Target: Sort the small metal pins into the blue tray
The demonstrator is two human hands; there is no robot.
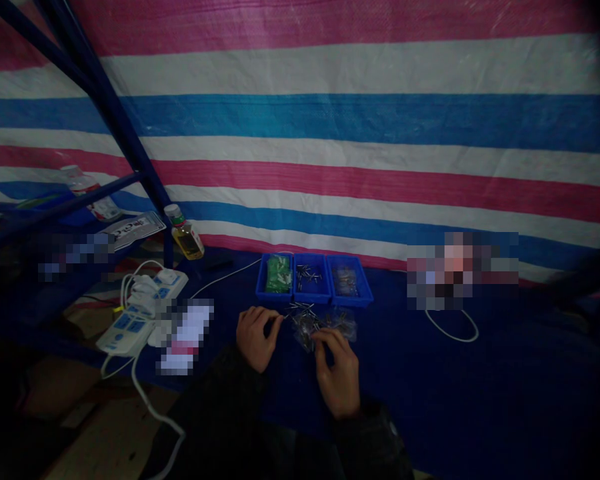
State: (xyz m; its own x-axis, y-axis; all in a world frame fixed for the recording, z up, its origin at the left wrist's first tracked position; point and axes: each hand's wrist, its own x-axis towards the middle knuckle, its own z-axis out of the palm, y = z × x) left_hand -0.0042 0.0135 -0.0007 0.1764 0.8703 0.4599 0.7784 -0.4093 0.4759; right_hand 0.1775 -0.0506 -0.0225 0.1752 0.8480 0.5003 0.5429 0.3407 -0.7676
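My left hand [255,339] is closed in a pinch at the left of the small pile on the blue table. A thin, shiny sliver, too small to name, shows at its fingertips. My right hand [339,373] has thumb and forefinger together at the edge of a clear plastic bag [305,331]. Behind that bag lie loose dark metal screws [303,309]. Another clear bag [344,324] with small parts lies just beyond my right fingers. What exactly the bags contain is too dim to tell.
Three blue trays stand behind the pile: one with green packets [279,273], one with loose screws [307,274], one with clear bags [345,281]. Left are white power strips [127,330] with cables and a yellow-liquid bottle [189,241]. A striped sheet [330,120] hangs behind.
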